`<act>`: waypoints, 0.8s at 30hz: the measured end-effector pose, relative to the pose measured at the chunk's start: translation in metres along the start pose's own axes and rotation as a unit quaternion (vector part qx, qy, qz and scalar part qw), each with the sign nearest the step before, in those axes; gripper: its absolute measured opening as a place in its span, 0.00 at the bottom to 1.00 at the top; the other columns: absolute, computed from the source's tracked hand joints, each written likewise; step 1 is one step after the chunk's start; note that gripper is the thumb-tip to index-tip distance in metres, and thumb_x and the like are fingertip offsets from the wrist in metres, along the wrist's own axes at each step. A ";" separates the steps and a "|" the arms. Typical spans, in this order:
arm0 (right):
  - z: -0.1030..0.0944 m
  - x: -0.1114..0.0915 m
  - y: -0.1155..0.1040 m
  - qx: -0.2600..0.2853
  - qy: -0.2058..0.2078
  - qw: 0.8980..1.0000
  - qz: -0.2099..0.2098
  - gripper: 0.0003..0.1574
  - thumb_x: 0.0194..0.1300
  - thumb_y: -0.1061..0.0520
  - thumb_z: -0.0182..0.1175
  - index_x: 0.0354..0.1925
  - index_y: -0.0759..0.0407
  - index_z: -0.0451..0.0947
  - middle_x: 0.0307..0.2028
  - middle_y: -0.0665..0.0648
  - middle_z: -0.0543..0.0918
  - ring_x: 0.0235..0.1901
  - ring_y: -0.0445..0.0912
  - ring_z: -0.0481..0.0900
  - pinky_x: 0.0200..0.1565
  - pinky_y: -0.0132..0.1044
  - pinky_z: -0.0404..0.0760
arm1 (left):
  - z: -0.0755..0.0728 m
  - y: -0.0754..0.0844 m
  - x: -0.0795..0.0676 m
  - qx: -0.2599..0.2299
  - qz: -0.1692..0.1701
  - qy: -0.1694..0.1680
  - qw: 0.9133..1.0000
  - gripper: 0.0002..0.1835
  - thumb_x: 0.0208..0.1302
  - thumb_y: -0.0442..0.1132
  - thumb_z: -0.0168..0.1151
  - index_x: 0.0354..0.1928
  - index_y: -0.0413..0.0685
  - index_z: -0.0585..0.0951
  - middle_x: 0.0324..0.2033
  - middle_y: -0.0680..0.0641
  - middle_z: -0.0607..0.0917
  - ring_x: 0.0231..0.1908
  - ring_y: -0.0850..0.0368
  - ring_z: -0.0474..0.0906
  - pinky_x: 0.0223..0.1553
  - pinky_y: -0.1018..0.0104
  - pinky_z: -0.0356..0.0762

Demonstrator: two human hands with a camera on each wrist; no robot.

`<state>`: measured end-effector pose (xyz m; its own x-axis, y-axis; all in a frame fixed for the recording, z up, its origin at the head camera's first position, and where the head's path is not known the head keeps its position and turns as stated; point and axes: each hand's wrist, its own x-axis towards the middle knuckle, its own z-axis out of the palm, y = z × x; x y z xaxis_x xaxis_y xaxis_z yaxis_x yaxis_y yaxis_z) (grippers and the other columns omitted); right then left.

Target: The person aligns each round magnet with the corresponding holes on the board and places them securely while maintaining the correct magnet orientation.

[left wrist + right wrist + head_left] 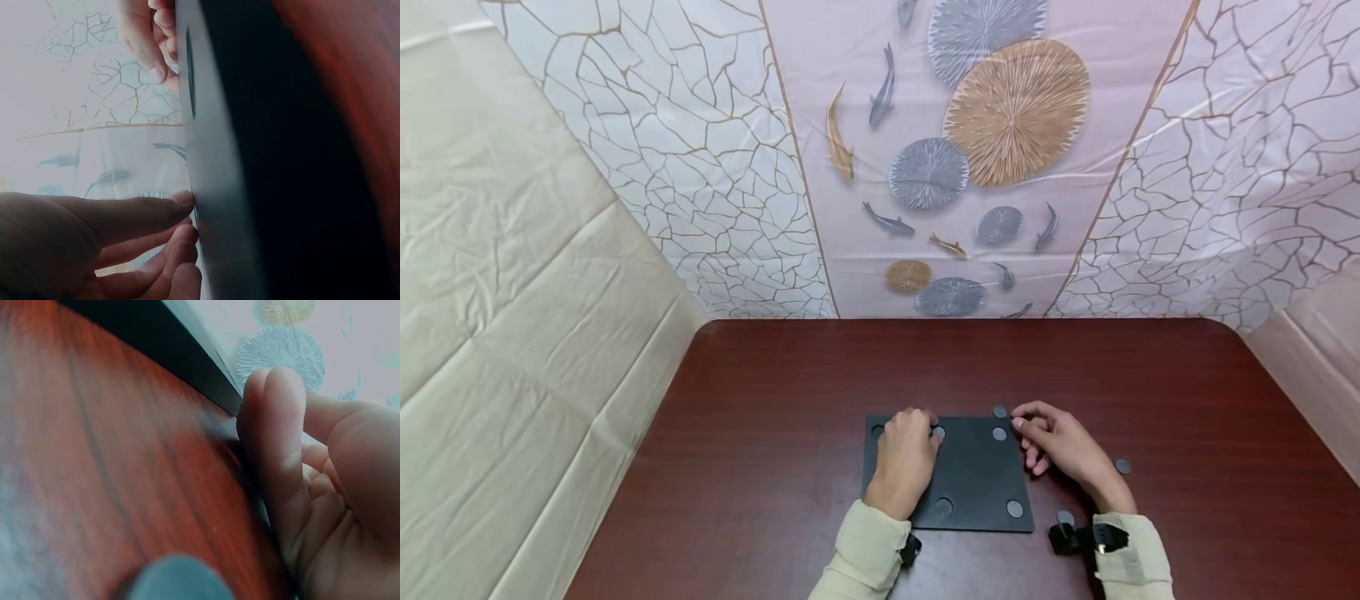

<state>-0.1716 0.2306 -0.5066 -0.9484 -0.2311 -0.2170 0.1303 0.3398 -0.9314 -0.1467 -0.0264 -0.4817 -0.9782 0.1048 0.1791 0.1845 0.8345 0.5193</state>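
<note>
A flat black board [977,467] with round recesses lies on the table. My left hand [904,458] reaches over its left part, fingers bent down. Its thumb and fingertips pinch at a grey disc [938,432] in the board's top row; in the left wrist view the thumb [156,211] and fingers meet right at the board's face, hiding the disc. My right hand [1063,446] hovers by the board's upper right corner, fingers loosely bent, thumb close to the index finger. Near its fingertips is another grey disc [1000,412] at the board's far edge. No disc shows between them.
Grey discs fill the right recesses, one upper [999,433] and one lower [1015,508]. Loose discs lie right of the board, one beyond the right wrist [1123,466] and one by its strap [1065,517]. A patterned cloth [880,283] hangs behind the dark red table [760,433].
</note>
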 end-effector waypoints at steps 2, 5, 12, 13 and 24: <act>-0.001 0.000 0.000 0.002 0.001 1.000 0.000 0.24 0.82 0.53 0.58 0.64 0.69 0.72 0.29 0.62 0.80 0.21 0.49 0.83 0.26 0.47 0.87 | -0.003 0.000 0.001 -0.021 -0.006 -0.016 1.000 0.07 0.66 0.35 0.75 0.45 0.43 0.91 0.37 0.46 0.89 0.36 0.51 0.88 0.33 0.62 0.85; -0.002 0.000 0.000 0.006 -0.002 1.000 0.001 0.24 0.82 0.53 0.58 0.64 0.69 0.72 0.29 0.62 0.79 0.21 0.49 0.83 0.26 0.47 0.87 | -0.008 -0.003 0.003 -0.052 -0.017 -0.039 0.998 0.07 0.67 0.35 0.74 0.45 0.44 0.91 0.37 0.48 0.90 0.33 0.57 0.86 0.33 0.64 0.84; 0.000 0.000 0.001 0.014 -0.002 1.000 0.011 0.23 0.82 0.53 0.58 0.63 0.68 0.73 0.29 0.61 0.80 0.21 0.49 0.83 0.25 0.47 0.86 | -0.027 -0.018 0.006 -0.079 -0.039 -0.052 0.995 0.09 0.64 0.37 0.77 0.45 0.45 0.91 0.33 0.52 0.88 0.30 0.62 0.81 0.33 0.63 0.81; 0.001 0.000 0.002 0.014 -0.003 1.000 0.011 0.23 0.82 0.53 0.58 0.63 0.68 0.73 0.29 0.60 0.80 0.20 0.48 0.83 0.24 0.47 0.86 | -0.030 -0.021 0.006 -0.082 -0.042 -0.054 0.994 0.09 0.64 0.37 0.77 0.45 0.45 0.91 0.33 0.52 0.87 0.30 0.61 0.81 0.33 0.62 0.81; -0.001 0.000 -0.002 0.016 -0.007 1.000 0.011 0.22 0.82 0.54 0.57 0.63 0.69 0.72 0.29 0.60 0.80 0.20 0.48 0.83 0.25 0.47 0.86 | -0.053 -0.061 0.013 -0.119 -0.068 -0.083 0.987 0.14 0.66 0.41 0.76 0.51 0.46 0.89 0.43 0.47 0.88 0.38 0.55 0.81 0.42 0.51 0.82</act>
<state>-0.1718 0.2309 -0.5049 -0.9412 -0.2372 -0.2406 0.1599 0.3145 -0.9357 -0.1651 -0.1046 -0.4665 -0.9940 0.1045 -0.0337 0.0492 0.6986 0.7138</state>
